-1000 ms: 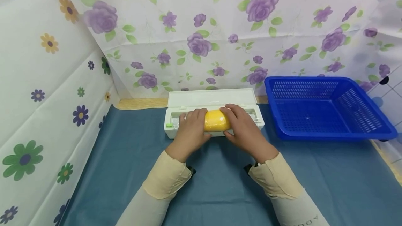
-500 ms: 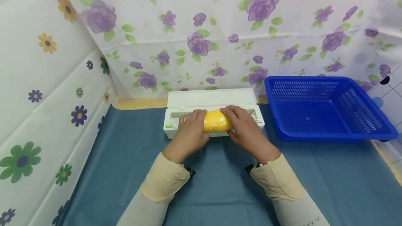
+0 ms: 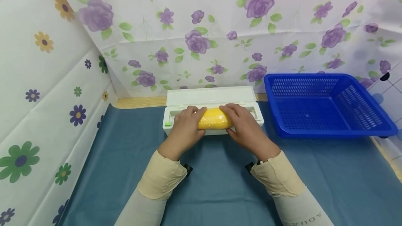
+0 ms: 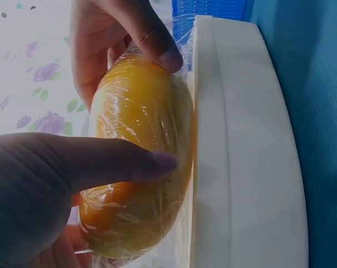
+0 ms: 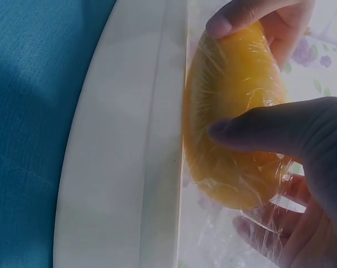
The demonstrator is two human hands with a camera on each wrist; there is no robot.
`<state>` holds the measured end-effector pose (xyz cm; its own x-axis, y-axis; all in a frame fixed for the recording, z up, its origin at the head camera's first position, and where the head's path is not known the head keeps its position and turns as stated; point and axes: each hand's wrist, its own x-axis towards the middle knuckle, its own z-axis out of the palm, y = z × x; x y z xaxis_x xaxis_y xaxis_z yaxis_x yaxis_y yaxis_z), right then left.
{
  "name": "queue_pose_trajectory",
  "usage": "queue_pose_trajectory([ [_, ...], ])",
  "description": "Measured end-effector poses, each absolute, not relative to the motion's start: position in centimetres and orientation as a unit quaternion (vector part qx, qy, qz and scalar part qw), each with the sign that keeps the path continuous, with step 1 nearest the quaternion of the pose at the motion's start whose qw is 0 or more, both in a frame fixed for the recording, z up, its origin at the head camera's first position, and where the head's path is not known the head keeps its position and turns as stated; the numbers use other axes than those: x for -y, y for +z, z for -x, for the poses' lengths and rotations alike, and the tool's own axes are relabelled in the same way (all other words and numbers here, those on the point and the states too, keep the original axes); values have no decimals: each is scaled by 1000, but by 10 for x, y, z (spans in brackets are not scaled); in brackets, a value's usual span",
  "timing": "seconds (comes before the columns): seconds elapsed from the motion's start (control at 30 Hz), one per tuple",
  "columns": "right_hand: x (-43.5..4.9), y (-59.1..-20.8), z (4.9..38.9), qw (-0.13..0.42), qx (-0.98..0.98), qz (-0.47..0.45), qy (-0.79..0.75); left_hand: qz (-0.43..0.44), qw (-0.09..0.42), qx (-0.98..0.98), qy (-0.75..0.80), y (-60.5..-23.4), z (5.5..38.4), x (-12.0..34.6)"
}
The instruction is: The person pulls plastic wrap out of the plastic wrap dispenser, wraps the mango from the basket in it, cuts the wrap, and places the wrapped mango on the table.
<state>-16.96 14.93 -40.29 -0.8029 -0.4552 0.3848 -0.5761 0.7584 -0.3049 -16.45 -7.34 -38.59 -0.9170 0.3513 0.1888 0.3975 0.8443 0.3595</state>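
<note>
Left hand (image 3: 183, 128) and right hand (image 3: 246, 129) grip opposite ends of the film-wrapped yellow oblong object (image 3: 214, 119) between them. White lidded box (image 5: 110, 139): below both hands. Blue basket (image 3: 333, 134): right of right hand.

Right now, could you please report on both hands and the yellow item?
Left hand, right hand gripping yellow item. Film-wrapped, over open white box. Blue basket clear of hands.

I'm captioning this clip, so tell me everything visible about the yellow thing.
The yellow thing is smooth, rounded and elongated, orange in places. Clear, glossy, wrinkled film wraps it, with loose film past its end. It lies lengthwise along the open white box, gripped at opposite ends by the left hand and right hand. Whether it touches the box is unclear.
</note>
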Motion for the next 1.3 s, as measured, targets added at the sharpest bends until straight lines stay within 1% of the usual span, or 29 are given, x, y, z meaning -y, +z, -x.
queue_pose_trajectory([
  [0.13,-150,-403,170,146,926,-280,209,194,74,959,-195,-387,165,73],
  [0.37,-152,-403,170,149,922,-285,216,200,81,957,-191,-386,166,74],
  [0.8,-153,-400,171,192,909,-296,222,186,106,954,-211,-382,167,72],
  [0.97,-152,-400,173,219,903,-292,224,179,136,949,-219,-382,168,72],
  [1.17,-151,-401,175,250,897,-287,226,185,185,940,-221,-382,169,72],
  [1.3,-151,-401,175,266,892,-287,228,191,201,935,-220,-382,169,72],
])
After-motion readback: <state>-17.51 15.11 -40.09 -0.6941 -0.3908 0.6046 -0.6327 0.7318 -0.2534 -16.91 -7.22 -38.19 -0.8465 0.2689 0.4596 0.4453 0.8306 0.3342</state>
